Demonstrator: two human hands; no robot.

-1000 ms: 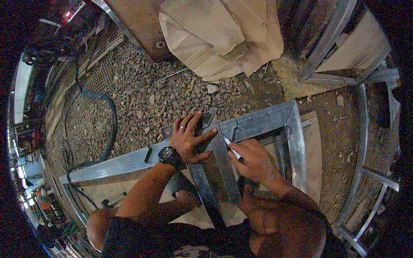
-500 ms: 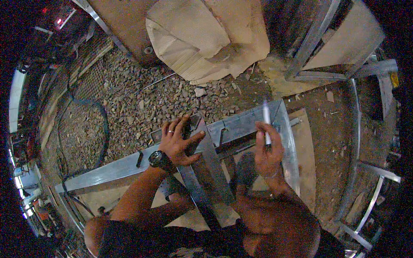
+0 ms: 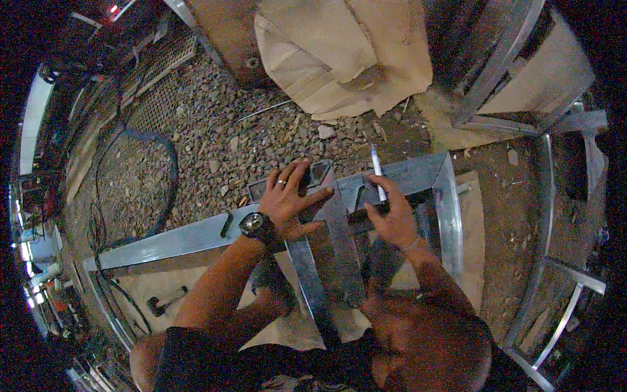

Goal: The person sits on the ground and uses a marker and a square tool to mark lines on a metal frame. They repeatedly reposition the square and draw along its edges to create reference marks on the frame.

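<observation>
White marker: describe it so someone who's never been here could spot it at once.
Find the long grey metal beam crossing the picture and follow it rightward to the person's right hand. That hand holds the marker, slim, aimed toward the picture's top. Its white colour sets it apart from the grey beam.

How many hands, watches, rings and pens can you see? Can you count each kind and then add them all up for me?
Left hand and right hand: 2
Watch: 1
Ring: 1
Pen: 1
Total: 5
</observation>
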